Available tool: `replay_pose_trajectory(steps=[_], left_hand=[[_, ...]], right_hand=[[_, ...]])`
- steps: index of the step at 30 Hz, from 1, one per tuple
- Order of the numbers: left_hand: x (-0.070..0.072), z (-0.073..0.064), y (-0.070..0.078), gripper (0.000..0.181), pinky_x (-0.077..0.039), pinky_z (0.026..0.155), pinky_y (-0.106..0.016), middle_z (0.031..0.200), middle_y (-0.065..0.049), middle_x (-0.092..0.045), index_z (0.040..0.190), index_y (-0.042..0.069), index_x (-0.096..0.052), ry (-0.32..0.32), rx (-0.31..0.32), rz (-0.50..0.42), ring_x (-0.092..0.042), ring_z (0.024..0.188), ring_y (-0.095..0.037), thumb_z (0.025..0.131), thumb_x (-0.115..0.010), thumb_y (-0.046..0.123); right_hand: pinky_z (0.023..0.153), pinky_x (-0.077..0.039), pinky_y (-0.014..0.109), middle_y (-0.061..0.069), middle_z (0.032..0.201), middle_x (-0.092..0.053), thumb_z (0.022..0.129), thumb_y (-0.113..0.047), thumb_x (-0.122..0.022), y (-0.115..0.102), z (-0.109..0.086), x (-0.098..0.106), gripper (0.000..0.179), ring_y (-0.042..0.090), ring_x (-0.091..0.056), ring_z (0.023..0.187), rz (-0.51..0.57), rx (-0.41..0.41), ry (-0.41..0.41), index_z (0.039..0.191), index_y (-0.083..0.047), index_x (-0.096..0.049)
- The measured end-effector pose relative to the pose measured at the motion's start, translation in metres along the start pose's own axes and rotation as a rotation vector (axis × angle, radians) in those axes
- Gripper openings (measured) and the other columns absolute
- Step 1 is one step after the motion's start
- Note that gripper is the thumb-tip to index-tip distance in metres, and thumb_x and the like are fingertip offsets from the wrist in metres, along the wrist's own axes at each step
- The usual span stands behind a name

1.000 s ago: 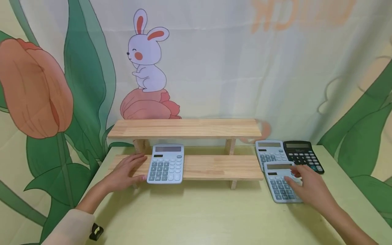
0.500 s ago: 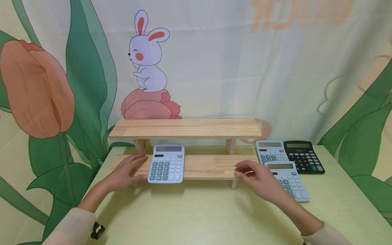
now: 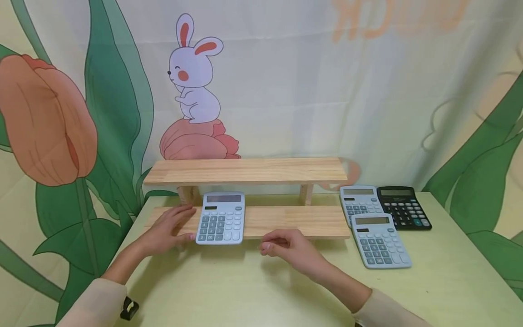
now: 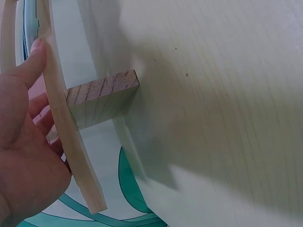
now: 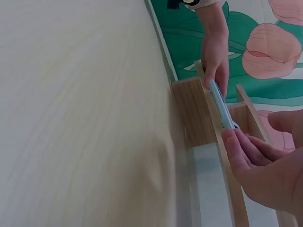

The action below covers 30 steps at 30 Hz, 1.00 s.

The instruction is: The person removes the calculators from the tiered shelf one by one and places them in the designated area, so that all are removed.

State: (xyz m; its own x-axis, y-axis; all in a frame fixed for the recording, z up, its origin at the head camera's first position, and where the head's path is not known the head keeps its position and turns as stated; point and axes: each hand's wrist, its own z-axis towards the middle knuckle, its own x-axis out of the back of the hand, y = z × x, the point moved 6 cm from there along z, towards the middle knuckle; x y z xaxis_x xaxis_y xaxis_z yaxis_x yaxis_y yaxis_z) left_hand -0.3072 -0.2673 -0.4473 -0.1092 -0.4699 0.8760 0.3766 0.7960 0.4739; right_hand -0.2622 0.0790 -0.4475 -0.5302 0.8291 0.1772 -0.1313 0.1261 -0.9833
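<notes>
A light blue calculator [image 3: 221, 219] lies on the lower board [image 3: 296, 221] of a two-step wooden shelf, its bottom end jutting past the front edge. My left hand [image 3: 164, 232] rests at its left side, thumb and fingers spread along the board and edge. The left wrist view has that hand [image 4: 28, 137] beside the board, thumb close to the calculator. Right of the calculator, in front of the board, my right hand [image 3: 301, 254] holds nothing, its fingers loosely bent. In the right wrist view the calculator [image 5: 220, 106] appears edge-on, near the right fingertips.
At the right stand two more light blue calculators, one [image 3: 382, 241] overlapping the other [image 3: 359, 202], next to a black calculator [image 3: 404, 208]. The upper board [image 3: 253, 170] runs behind. A small black object [image 3: 129, 309] is by the left sleeve. A printed curtain [image 3: 286, 91] hangs behind.
My right hand has moved left from the front light blue calculator on the right to near the one on the shelf, carrying nothing. My left hand has stayed in place.
</notes>
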Motion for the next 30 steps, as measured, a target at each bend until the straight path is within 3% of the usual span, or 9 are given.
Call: replay_pose_trajectory(steps=[5, 11, 19, 30], left_hand=[[0.001, -0.001, 0.0, 0.079, -0.019, 0.119, -0.075, 0.166, -0.024, -0.035, 0.158, 0.0, -0.046, 0.009, -0.004, -0.002, -0.02, 0.155, -0.051, 0.098, -0.076, 0.042], [0.001, -0.002, 0.003, 0.077, -0.02, 0.119, -0.074, 0.165, -0.024, -0.037, 0.157, -0.001, -0.047, 0.018, -0.017, 0.006, -0.023, 0.154, -0.051, 0.098, -0.077, 0.04], [0.004, -0.003, 0.003, 0.074, -0.019, 0.119, -0.074, 0.165, -0.025, -0.037, 0.156, -0.002, -0.047, 0.021, -0.023, 0.004, -0.023, 0.154, -0.052, 0.098, -0.078, 0.034], [0.0, -0.002, 0.001, 0.074, -0.019, 0.12, -0.074, 0.166, -0.024, -0.036, 0.157, -0.001, -0.047, 0.013, -0.017, 0.005, -0.021, 0.155, -0.052, 0.098, -0.077, 0.033]], right_hand=[[0.098, -0.058, 0.049, 0.03, 0.116, -0.073, 0.105, -0.012, -0.067, 0.009, 0.021, -0.019, 0.03, 0.039, -0.075, 0.107, 0.149, -0.04, -0.008, 0.123, 0.012, -0.069], [0.098, -0.058, 0.05, 0.03, 0.112, -0.074, 0.105, -0.021, -0.068, 0.026, 0.042, -0.042, 0.037, 0.038, -0.076, 0.103, 0.273, -0.156, 0.004, 0.116, 0.015, -0.07], [0.093, -0.06, 0.048, 0.027, 0.106, -0.076, 0.106, -0.02, -0.067, 0.025, 0.055, -0.061, 0.031, 0.033, -0.078, 0.094, 0.325, -0.211, 0.059, 0.114, 0.009, -0.074], [0.086, -0.063, 0.045, 0.022, 0.096, -0.078, 0.107, -0.017, -0.066, 0.028, 0.052, -0.064, 0.028, 0.027, -0.079, 0.084, 0.352, -0.23, 0.14, 0.115, 0.008, -0.074]])
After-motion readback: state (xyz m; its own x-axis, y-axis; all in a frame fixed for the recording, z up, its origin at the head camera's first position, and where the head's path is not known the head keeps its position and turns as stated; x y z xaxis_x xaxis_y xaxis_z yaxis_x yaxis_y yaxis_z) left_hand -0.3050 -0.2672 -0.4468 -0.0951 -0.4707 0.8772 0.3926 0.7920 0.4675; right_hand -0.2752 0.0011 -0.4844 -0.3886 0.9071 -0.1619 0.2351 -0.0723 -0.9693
